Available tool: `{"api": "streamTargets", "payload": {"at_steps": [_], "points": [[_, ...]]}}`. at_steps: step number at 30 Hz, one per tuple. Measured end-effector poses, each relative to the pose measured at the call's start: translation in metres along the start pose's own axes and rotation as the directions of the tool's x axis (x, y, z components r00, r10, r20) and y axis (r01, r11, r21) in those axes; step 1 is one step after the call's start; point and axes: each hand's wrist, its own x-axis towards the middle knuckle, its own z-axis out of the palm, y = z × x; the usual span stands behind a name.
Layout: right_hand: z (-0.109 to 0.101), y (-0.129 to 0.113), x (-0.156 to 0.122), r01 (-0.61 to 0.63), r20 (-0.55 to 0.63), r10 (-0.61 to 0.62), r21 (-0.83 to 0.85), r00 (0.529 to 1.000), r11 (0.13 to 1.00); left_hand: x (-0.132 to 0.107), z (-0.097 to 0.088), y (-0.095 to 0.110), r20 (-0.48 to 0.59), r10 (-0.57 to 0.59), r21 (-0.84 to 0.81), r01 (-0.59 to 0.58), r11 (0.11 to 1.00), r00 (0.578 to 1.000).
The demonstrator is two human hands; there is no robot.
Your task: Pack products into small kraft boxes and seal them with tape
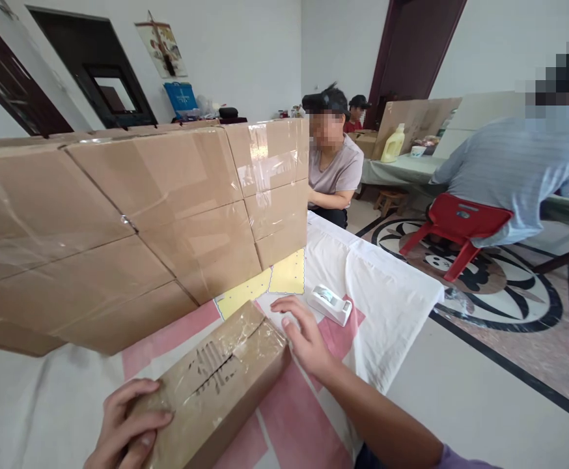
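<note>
A small taped cardboard box (216,384) lies on the cloth-covered table (387,293) in front of me. My left hand (123,423) grips its near left corner, fingers curled over the edge. At the box's far right corner rests my right hand (304,335), fingers spread and touching the box's side. A white tape dispenser (329,304) lies just beyond my right hand. Yellow sheets (265,283) lie flat behind the box.
A tall wall of taped cardboard boxes (133,221) stands across the table's left and middle. A person sits behind it at the far end; another in a striped shirt sits at right on a red chair (455,228) by a second table.
</note>
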Motion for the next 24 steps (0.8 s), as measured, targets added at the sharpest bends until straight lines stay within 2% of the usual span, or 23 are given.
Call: {"api": "streamTargets", "payload": {"at_steps": [2, 4, 6, 8, 9, 11, 13, 15, 17, 20, 24], "points": [[-0.028, 0.006, 0.005, -0.035, -0.063, 0.020, -0.238, 0.998, 0.971, 0.000, 0.001, -0.001, -0.004, -0.009, -0.015, 0.009, 1.000, 1.000], [-0.065, 0.016, 0.008, -0.121, -0.150, 0.060, -0.446, 0.987, 0.887, 0.000, 0.001, -0.003, -0.013, -0.019, -0.035, 0.019, 0.999, 1.000], [-0.102, 0.026, 0.007, -0.280, -0.185, 0.211, -0.578, 0.960, 0.767, 0.000, 0.001, -0.005, -0.006, -0.032, -0.052, 0.031, 0.998, 0.999], [-0.133, 0.033, 0.007, -0.423, -0.157, 0.419, -0.603, 0.894, 0.677, 0.000, 0.001, -0.007, 0.007, -0.035, -0.067, 0.035, 0.997, 0.999], [-0.144, 0.035, 0.008, -0.481, -0.126, 0.511, -0.576, 0.851, 0.660, 0.001, 0.002, -0.008, 0.011, -0.031, -0.073, 0.031, 0.997, 0.999], [-0.158, 0.037, 0.015, -0.553, -0.026, 0.616, -0.471, 0.787, 0.687, 0.001, 0.002, -0.010, 0.010, -0.012, -0.081, 0.013, 0.997, 1.000], [-0.160, 0.040, 0.026, -0.545, 0.123, 0.616, -0.353, 0.778, 0.760, 0.002, 0.003, -0.012, 0.004, 0.010, -0.090, -0.010, 0.996, 1.000], [-0.156, 0.046, 0.038, -0.501, 0.284, 0.555, -0.243, 0.782, 0.831, 0.002, 0.004, -0.013, -0.006, 0.022, -0.096, -0.023, 0.995, 1.000], [-0.148, 0.054, 0.047, -0.502, 0.384, 0.508, -0.126, 0.771, 0.856, 0.002, 0.005, -0.013, -0.009, 0.022, -0.105, -0.023, 0.994, 1.000], [-0.135, 0.065, 0.050, -0.562, 0.383, 0.521, -0.006, 0.763, 0.827, 0.001, 0.006, -0.012, -0.001, 0.033, -0.112, -0.033, 0.993, 0.999], [-0.122, 0.071, 0.042, -0.577, 0.298, 0.536, 0.067, 0.790, 0.814, 0.001, 0.005, -0.015, -0.009, 0.057, -0.100, -0.057, 0.993, 0.998]]}}
